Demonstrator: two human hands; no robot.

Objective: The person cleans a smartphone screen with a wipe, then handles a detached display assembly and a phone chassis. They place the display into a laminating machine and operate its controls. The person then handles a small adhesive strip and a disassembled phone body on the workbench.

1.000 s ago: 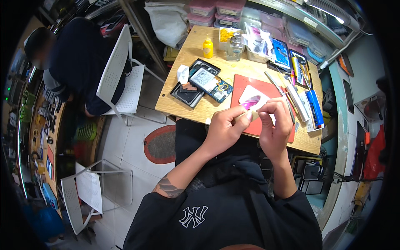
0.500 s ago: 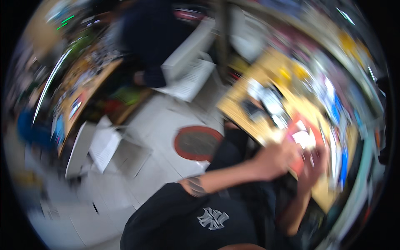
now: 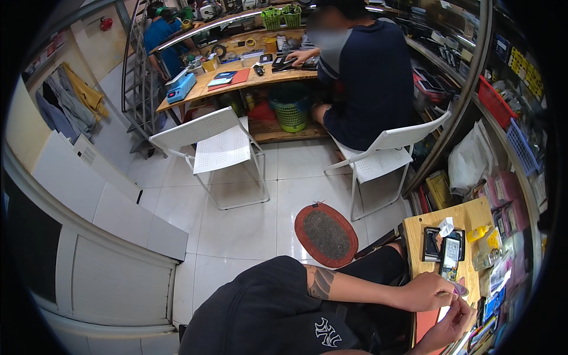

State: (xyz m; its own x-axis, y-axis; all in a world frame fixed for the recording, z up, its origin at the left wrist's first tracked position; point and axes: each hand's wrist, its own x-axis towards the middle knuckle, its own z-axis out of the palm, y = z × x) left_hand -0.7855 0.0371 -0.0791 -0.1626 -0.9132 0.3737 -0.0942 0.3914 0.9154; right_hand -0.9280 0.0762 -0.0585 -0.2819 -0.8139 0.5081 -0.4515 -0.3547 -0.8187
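Note:
My left hand (image 3: 425,292) reaches over the wooden workbench (image 3: 418,229), its fingers closed in a pinch. At its fingertips shows a small pinkish, see-through piece (image 3: 460,289), too small to name. My right hand (image 3: 454,324) is just below, fingers curled and tips pressed together, almost touching the left; what they grip is hidden. Beyond my hands lies an opened phone-like device (image 3: 451,251) with its inside showing. A black frame-like part (image 3: 432,244) sits beside it, with a crumpled white tissue (image 3: 447,226) above. A red mat (image 3: 426,325) lies partly under my hands.
A yellow bottle (image 3: 478,233), small containers and tools crowd the bench's right side. Shelves with a red basket (image 3: 496,102) rise behind. Across the floor are a white folding chair (image 3: 222,148), an oval mat (image 3: 326,235) and a seated person (image 3: 376,83) at another bench.
The view has swung to the right-hand side of the room's picture and steadied from blur; the bench now appears lower right. My hands stay close together over it.

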